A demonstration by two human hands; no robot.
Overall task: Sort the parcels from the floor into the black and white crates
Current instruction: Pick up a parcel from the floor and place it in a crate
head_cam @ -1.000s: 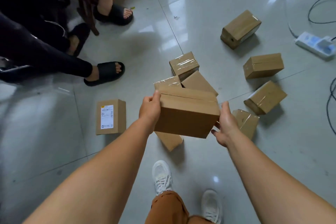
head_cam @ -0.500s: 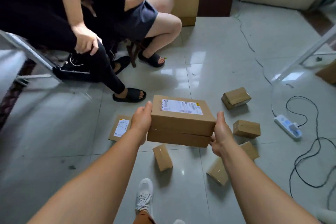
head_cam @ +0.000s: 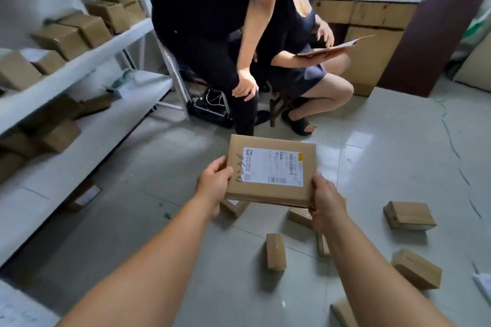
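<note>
**Both hands holding a labelled parcel above the floor**

Left hand [head_cam: 215, 182] grips the left short edge of the parcel [head_cam: 271, 171], thumb on the top face beside a handwritten mark; right hand [head_cam: 327, 200] grips the lower right corner, fingers curled under it. The parcel sits at centre frame, held clear of the floor [head_cam: 385, 156], label [head_cam: 272, 165] upward, its long axis running left to right across the picture between the two hands. Neither hand is nearer: each takes one end. Loose parcels lie on the floor at lower right, among them a small upright one [head_cam: 276, 251] below the held parcel and another [head_cam: 409, 214] farther right. A shelf [head_cam: 87, 50] stacked with boxes fills the left of the frame. No black or white crate is in view, so the direction of the drop cannot be told; the likely step is carrying toward a crate out of frame. Two seated people occupy the upper centre.
</note>
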